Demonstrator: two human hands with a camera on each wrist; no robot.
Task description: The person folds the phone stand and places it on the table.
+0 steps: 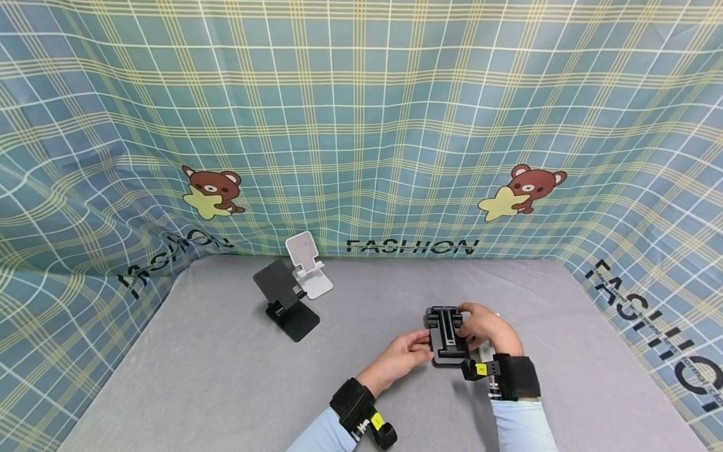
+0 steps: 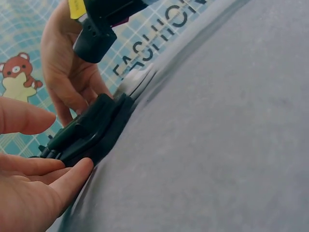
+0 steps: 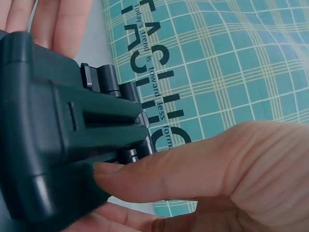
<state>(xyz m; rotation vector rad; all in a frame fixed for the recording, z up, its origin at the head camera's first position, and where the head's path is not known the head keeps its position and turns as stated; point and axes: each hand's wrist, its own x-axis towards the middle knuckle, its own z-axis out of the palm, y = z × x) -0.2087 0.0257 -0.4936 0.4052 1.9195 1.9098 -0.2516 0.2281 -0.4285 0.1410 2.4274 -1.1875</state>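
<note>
A folded black phone stand lies on the grey cloth, its hinged arm folded flat on top. My right hand holds its right side; in the right wrist view the thumb presses on top and other fingers show below the edge. My left hand is at the stand's left edge. In the left wrist view its lower fingertips touch that edge, while another finger is raised apart from it. A white flat thing, mostly hidden, lies under my right hand beside the black stand.
An unfolded black phone stand stands at the left, with an unfolded white phone stand close behind it. A checked cloth hangs behind and at both sides of the grey-covered table.
</note>
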